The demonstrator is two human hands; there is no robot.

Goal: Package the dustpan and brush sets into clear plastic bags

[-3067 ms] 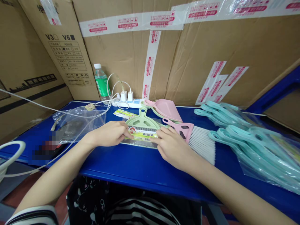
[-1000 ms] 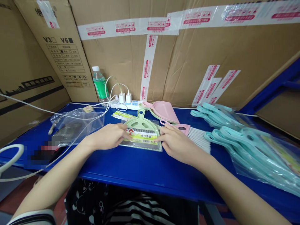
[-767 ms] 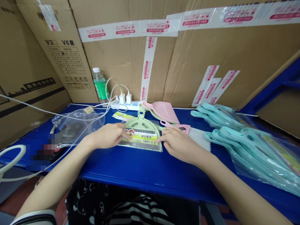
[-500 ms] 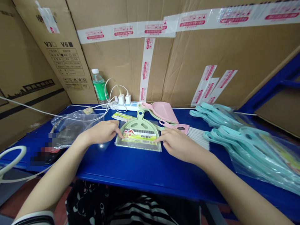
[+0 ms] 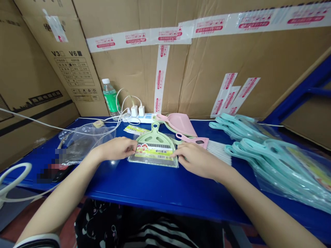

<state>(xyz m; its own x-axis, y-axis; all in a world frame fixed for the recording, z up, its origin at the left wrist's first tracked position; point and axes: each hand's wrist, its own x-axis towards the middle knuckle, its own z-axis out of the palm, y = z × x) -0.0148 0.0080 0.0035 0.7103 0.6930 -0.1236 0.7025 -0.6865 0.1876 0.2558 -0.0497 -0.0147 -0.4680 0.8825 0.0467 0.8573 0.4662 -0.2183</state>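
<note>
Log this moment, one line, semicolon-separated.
left hand: fingers at left edge of bagged green brush set; right hand: fingers at its right edge; pink brush: beyond right hand; bagged teal tools: far right

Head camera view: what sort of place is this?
Probably a packing spot in a workshop or warehouse: tall brown cardboard panels with red-and-white tape stand behind a flat blue tabletop, which holds stacked turquoise plastic pieces with looped handles in clear wrapping.
</note>
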